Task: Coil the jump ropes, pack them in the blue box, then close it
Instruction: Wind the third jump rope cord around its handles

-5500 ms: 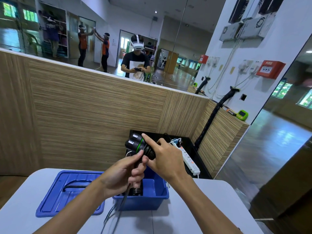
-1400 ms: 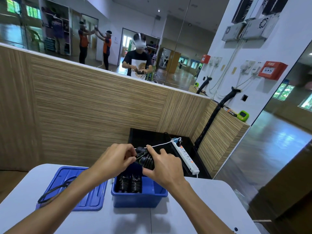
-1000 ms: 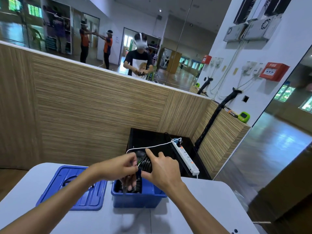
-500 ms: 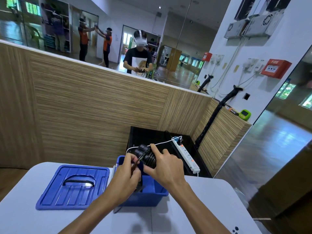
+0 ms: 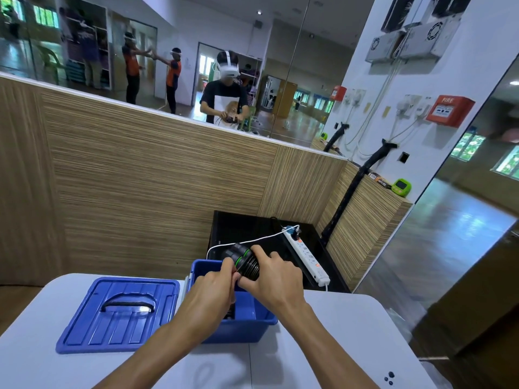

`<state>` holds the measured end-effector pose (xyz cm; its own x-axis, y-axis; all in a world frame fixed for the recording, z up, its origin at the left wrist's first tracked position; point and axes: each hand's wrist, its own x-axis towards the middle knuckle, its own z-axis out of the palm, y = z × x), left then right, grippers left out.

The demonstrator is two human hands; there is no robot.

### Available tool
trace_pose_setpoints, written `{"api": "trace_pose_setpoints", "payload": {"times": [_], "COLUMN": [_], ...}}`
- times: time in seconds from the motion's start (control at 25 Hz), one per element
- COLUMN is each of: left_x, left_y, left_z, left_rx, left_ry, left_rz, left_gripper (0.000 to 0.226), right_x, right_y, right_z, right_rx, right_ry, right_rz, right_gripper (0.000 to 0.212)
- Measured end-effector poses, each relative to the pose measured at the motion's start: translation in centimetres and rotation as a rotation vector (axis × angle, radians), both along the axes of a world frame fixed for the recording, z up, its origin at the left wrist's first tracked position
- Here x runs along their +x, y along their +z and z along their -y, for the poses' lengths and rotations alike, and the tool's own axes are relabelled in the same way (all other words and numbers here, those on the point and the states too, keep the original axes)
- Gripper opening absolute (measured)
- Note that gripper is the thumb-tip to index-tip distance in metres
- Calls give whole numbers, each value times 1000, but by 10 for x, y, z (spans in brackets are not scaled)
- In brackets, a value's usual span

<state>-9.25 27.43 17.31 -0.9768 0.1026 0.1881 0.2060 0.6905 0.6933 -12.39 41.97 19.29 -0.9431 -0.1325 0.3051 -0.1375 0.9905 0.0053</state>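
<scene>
Hands — right hand (image 5: pixel 276 282), left hand (image 5: pixel 210 287) — clasp jump-rope handles (image 5: pixel 243 261) over blue box (image 5: pixel 241 329).

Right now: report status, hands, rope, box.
Right hand grips coiled jump rope above blue box. Left hand pinches its cord end. Box open, lid flat alongside. Nothing blocking.

Single head cam, looks forward-down from above and behind the grip on the rope handles (image 5: pixel 243 262), close range.
</scene>
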Motion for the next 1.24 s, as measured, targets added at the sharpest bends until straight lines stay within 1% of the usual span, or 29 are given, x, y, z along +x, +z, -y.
{"api": "trace_pose_setpoints", "payload": {"times": [0.04, 0.08, 0.16, 0.2, 0.24, 0.28, 0.32, 0.36, 0.4, 0.48, 0.56, 0.64, 0.72, 0.76, 0.84, 0.88, 0.92, 1.04, 1.16, 1.24], "left_x": [-1, -1, 0, 0, 1, 0, -2, -4, -4, -4, -7, -13, -18, -18, -13, -9, -7, -8, -9, -10], "left_y": [-2, -3, -7, -8, -5, -3, -1, 0, 0, -1, 0, 7, 13, 14, 10, 7, 4, -11, -28, -39], "left_z": [-1, -1, -1, -3, -3, -3, -1, 2, 4, 6, 10, 11, 11, 10, 7, 7, 10, 25, 31, 34], "left_rx": [135, 231, 357, 461, 592, 711, 805, 852, 879, 931, 982, 945, 855, 757, 467, 352, 296, 294, 329, 340], "left_ry": [-33, -74, -120, -122, -110, -89, -69, -61, -82, -143, -131, -98, -85, -81, -75, -68, -72, -100, -149, -183], "left_rz": [70, 91, 105, 165, 255, 361, 457, 538, 598, 638, 607, 503, 395, 321, 140, 61, 10, -61, -105, -117], "left_gripper": [20, 18, 13, 12, 14, 22, 34, 47, 52, 40, 35, 32, 32, 33, 34, 34, 34, 31, 24, 18], "right_x": [-1, -2, -2, -1, -1, 0, 1, 2, 3, 3, 4, 6, 6, 4, -1, -4, -5, -4, -1, 2], "right_y": [0, 0, 0, -1, -1, -1, -2, -2, -3, -3, -2, -2, -2, -1, 3, 6, 7, 9, 8, 9], "right_z": [0, 0, -3, -5, -7, -9, -10, -11, -10, -11, -12, -11, -8, -5, -1, 0, 0, -3, 0, 2], "right_rx": [-15, -30, -51, -55, -52, -41, -30, -21, -17, -14, -10, 13, 23, 13, -36, -78, -131, -235, -238, -258], "right_ry": [-4, -6, -8, -7, -2, 6, 16, 26, 35, 42, 39, 42, 35, 25, 7, 3, 0, 17, 44, 73], "right_rz": [5, 4, 0, -4, -9, -12, -10, -4, 2, 1, 2, 17, 30, 34, 54, 69, 78, 73, 61, 66], "right_gripper": [66, 66, 67, 70, 73, 77, 81, 86, 90, 91, 84, 84, 81, 79, 75, 74, 71, 65, 72, 67]}}
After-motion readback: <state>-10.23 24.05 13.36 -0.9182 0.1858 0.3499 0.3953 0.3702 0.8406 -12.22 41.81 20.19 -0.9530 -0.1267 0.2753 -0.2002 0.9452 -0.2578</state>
